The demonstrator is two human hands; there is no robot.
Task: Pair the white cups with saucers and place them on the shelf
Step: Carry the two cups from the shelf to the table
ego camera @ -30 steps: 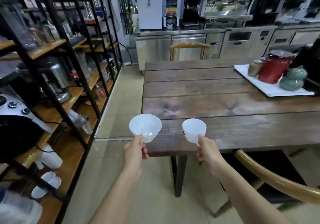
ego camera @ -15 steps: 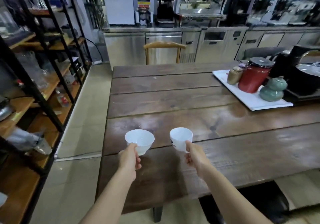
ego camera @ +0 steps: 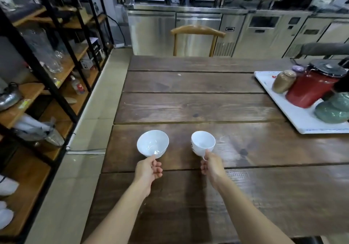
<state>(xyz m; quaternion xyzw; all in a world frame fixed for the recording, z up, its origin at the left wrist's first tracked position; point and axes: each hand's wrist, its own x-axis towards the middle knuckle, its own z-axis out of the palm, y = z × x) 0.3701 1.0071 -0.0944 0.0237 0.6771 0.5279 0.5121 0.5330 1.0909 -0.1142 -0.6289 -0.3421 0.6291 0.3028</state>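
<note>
I hold two white cups over the dark wooden table [ego camera: 198, 107]. My left hand [ego camera: 148, 170] grips the wider white cup [ego camera: 152, 143] by its handle. My right hand [ego camera: 212, 166] pinches the handle of the narrower white cup [ego camera: 203, 142], which bears a small dark mark on its side. Both cups are upright and look empty. The black-framed wooden shelf [ego camera: 28, 96] stands to the left across a strip of floor. White crockery [ego camera: 5, 215] lies at the shelf's bottom left, cut off by the frame edge.
A white tray [ego camera: 302, 119] at the table's right carries a red pot [ego camera: 311, 87], a brown jar [ego camera: 283, 81] and a green lidded pot [ego camera: 334, 109]. A wooden chair [ego camera: 197, 36] stands at the far end. The shelf holds glassware and bottles. Steel counters line the back wall.
My view has swung from the shelf side to over the table. Both hands, each still holding its cup, now hover above the tabletop rather than at its corner.
</note>
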